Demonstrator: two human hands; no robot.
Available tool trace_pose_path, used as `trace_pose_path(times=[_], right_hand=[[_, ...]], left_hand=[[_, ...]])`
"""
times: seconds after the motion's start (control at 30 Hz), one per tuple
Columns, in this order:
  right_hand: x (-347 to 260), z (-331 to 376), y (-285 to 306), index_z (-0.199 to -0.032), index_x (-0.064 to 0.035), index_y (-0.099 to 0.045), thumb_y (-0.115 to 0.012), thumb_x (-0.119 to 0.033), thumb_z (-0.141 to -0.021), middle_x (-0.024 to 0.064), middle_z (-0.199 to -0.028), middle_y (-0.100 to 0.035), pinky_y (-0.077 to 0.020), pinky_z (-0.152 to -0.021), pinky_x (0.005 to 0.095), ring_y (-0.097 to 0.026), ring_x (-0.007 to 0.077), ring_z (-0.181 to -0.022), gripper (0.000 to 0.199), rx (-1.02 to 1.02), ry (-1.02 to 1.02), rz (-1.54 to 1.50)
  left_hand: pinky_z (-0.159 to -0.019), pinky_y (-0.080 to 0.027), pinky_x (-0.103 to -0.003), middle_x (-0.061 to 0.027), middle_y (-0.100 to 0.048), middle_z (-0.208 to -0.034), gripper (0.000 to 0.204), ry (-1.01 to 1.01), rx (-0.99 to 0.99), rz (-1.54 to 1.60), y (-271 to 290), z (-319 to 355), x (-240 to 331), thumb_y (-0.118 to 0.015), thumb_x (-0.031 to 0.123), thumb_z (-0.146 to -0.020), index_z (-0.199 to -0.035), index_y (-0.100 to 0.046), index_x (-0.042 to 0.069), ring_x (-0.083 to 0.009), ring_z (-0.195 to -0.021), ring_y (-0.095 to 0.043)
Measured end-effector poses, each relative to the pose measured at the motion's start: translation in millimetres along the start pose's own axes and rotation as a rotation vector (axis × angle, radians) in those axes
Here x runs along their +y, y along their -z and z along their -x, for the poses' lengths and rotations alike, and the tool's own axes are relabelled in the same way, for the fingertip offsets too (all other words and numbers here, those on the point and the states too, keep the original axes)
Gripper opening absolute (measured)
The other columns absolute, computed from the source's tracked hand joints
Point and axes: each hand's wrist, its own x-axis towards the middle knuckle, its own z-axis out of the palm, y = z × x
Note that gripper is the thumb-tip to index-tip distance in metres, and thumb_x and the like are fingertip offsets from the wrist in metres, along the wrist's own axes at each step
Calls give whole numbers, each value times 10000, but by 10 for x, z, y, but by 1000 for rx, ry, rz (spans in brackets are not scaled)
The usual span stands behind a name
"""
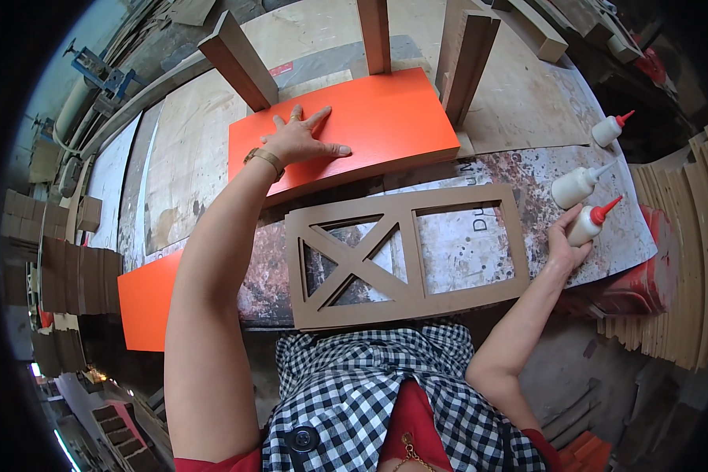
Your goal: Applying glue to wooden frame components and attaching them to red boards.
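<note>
My left hand (299,141) lies with fingers spread on the bright orange top panel (385,118) of a stack of boards. At the right edge of the table, my right hand (568,245) is wrapped round a white glue bottle (584,226) with a red nozzle. A brown frame of thin board (413,259) lies flat in front of me. It has an X brace in its left opening and a plain rectangular opening on the right. Beyond my right hand stand a white bottle with a pale nozzle (574,189) and another with a red nozzle (608,130).
Three upright wooden posts (374,39) stand around the orange stack's far side and ends. Another orange panel (148,303) juts out at the left, partly behind my left arm. Stacked brown boards (79,267) are at far left, and stacked wooden strips (692,267) at far right.
</note>
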Motion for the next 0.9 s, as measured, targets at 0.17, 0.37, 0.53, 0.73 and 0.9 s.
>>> trace_pose_path(times=[0.17, 0.37, 0.53, 0.73, 0.9], right_hand=[[199, 246, -51, -1252, 16, -394, -542, -339, -840, 198, -1135, -534, -536, -798, 408, -599, 313, -922, 563, -91, 79, 338], [1012, 984, -75, -1240, -14, -393, -574, -234, -840, 183, -1095, -546, -529, -788, 411, -594, 303, -914, 492, -422, 7, 1052], [1640, 1170, 319, -1189, 0, -455, -674, -128, -784, 156, -1044, -568, -524, -782, 362, -599, 264, -896, 478, -303, -184, 1115], [2368, 1590, 636, -1138, -2, -494, -721, -50, -733, 122, -1023, -592, -524, -709, 266, -615, 212, -838, 467, -466, -149, 1430], [2674, 1783, 754, -1157, 9, -457, -759, -20, -673, 132, -1009, -591, -519, -738, 264, -610, 213, -842, 572, -651, -225, 1498]], left_hand=[[-976, -288, -610, -143, -152, -1470, 1081, 6, 4, 12, 11, -26, -41, -586, 840, -461, -1379, -291, 353, -452, -1317, -128], [-930, -242, -686, -125, -156, -1477, 1093, 4, 35, 30, -73, -28, -70, -581, 843, -453, -1383, -288, 348, -446, -1324, -113], [-932, -222, -706, -131, -156, -1475, 1072, 21, 34, 55, -3, 28, -22, -595, 817, -471, -1382, -293, 340, -478, -1317, -93], [-922, -201, -733, -141, -178, -1461, 1073, -4, 87, 50, -55, 43, -41, -597, 823, -459, -1374, -308, 342, -493, -1303, -109], [-910, -199, -747, -136, -194, -1456, 1024, -19, 100, 41, -42, 62, -39, -586, 812, -499, -1370, -314, 348, -504, -1293, -128]])
